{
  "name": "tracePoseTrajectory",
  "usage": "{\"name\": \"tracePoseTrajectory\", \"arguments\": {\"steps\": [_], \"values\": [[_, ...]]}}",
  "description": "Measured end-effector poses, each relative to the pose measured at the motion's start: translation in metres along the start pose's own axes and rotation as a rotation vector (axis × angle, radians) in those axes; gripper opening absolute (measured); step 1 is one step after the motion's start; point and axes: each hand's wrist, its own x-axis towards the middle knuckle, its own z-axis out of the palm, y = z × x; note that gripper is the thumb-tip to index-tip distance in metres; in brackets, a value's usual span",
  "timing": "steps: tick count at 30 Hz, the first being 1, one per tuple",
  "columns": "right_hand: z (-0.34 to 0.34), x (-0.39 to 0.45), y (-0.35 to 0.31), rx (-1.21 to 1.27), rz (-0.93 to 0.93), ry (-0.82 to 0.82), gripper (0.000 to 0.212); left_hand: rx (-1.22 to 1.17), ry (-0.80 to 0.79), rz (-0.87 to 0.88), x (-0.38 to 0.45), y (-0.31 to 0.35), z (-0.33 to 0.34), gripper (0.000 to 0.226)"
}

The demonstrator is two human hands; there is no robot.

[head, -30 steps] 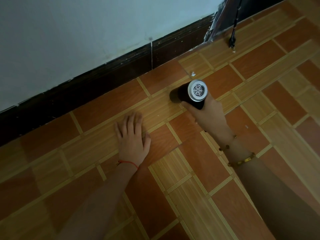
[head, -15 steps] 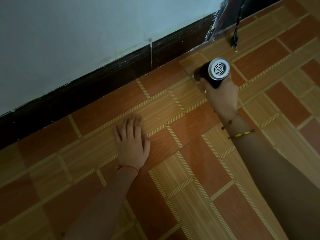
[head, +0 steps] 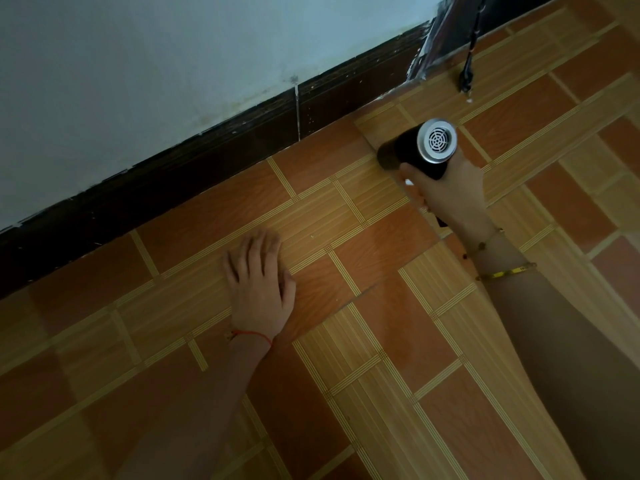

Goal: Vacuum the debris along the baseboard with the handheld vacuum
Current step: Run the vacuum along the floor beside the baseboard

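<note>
My right hand [head: 450, 195] grips a black handheld vacuum [head: 420, 150] with a silver grille at its rear end facing me. Its nozzle end points down-left onto the floor tiles, a short way from the dark brown baseboard [head: 207, 174] that runs diagonally under the pale wall. My left hand [head: 259, 285] lies flat on the tiled floor, fingers spread, holding nothing. A tiny pale speck [head: 311, 236] lies on the tile just right of my left fingers. White flecks dot the baseboard's top edge.
The floor is orange and tan patterned tile [head: 381, 341]. At the top right a black cord with a plug [head: 465, 77] hangs down to the floor beside a reddish door frame [head: 436, 39]. A small white bit [head: 469, 100] lies under the plug.
My right hand carried the vacuum up and right toward the baseboard corner, then drew it slightly back down-left. My left hand stayed flat on the floor.
</note>
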Motion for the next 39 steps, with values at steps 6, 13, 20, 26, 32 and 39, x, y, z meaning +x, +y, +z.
{"name": "tracePoseTrajectory", "arguments": {"steps": [6, 13, 20, 26, 32, 39], "values": [[-0.016, -0.015, 0.014, -0.062, 0.046, 0.053, 0.076, 0.011, 0.022, 0.014, -0.001, 0.001, 0.000, 0.058], [-0.031, -0.025, 0.022, -0.092, 0.093, 0.044, 0.085, 0.002, 0.002, 0.012, -0.002, 0.001, -0.001, 0.059], [-0.039, -0.032, 0.027, -0.113, 0.078, -0.066, 0.085, -0.008, 0.010, 0.012, -0.002, 0.002, -0.001, 0.059], [-0.030, -0.038, 0.029, -0.124, 0.024, -0.055, 0.067, -0.016, 0.016, 0.019, -0.003, 0.002, 0.000, 0.060], [-0.024, -0.041, 0.025, -0.147, 0.025, -0.001, 0.072, -0.015, 0.015, 0.025, -0.003, 0.001, 0.001, 0.060], [-0.018, -0.050, 0.016, -0.099, -0.040, -0.110, 0.067, -0.024, 0.016, 0.019, -0.003, 0.001, 0.001, 0.060]]}}
